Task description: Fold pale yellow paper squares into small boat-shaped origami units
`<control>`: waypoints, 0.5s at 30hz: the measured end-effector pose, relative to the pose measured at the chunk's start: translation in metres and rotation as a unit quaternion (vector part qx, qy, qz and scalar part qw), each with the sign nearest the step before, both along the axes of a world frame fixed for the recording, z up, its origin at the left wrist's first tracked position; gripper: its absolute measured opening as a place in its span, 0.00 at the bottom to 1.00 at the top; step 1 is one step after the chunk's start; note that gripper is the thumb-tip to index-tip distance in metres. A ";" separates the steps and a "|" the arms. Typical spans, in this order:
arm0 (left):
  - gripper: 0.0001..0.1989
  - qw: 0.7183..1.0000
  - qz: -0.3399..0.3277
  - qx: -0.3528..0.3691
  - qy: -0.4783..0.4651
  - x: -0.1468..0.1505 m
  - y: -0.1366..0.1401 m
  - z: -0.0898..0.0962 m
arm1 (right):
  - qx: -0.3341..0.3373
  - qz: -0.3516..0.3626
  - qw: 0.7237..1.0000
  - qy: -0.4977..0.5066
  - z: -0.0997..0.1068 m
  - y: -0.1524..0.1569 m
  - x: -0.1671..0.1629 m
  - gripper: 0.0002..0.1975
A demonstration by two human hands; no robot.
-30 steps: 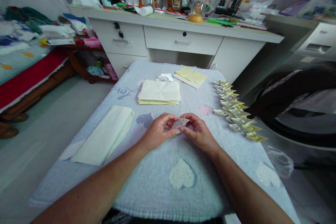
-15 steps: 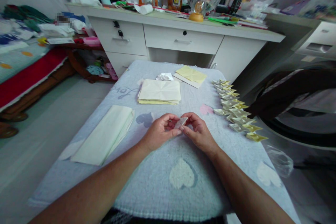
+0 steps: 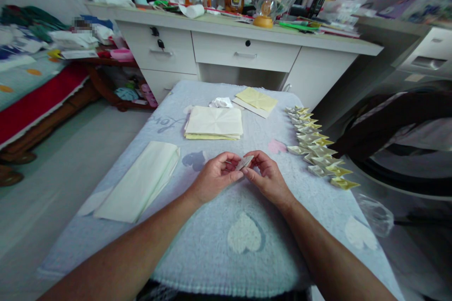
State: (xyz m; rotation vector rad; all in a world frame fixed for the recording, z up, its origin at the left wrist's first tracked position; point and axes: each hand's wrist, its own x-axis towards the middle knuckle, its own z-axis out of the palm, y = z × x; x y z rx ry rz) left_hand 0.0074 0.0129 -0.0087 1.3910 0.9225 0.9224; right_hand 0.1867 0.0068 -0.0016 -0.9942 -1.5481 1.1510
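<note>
Between my two hands is a small folded piece of paper, pale and pointed at one end. My left hand pinches its left side with thumb and fingers. On the other side, my right hand grips it by the fingertips. Beyond the hands lies a stack of creased paper sheets, cream over yellow. To the left rests a long folded pale-green paper. Along the right edge stand several folded paper boats in white and yellow, set in a row.
A blue cloth with heart patterns covers the table. Behind the stack are a crumpled white tissue and yellow and white sheets. A white desk stands beyond, a washing machine to the right, a bed to the left.
The folded paper has tilted slightly between my fingertips, and its tip sits a little higher and further right. Both hands stay almost in place.
</note>
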 end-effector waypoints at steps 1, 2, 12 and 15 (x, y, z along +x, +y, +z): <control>0.15 1.000 0.006 0.001 0.004 0.000 0.000 0.000 | 0.004 -0.002 1.000 -0.006 0.000 0.000 0.000 0.11; 0.15 1.000 0.011 0.002 0.009 0.000 -0.001 0.000 | 0.008 -0.005 1.000 -0.016 0.001 -0.001 0.000 0.10; 0.13 0.998 0.055 0.005 0.030 0.008 -0.002 -0.003 | 0.187 -0.071 0.968 -0.151 0.002 -0.006 -0.008 0.18; 0.12 0.998 0.059 -0.016 -0.009 0.009 -0.001 -0.002 | 0.193 -0.063 0.968 -0.145 -0.001 -0.007 -0.008 0.23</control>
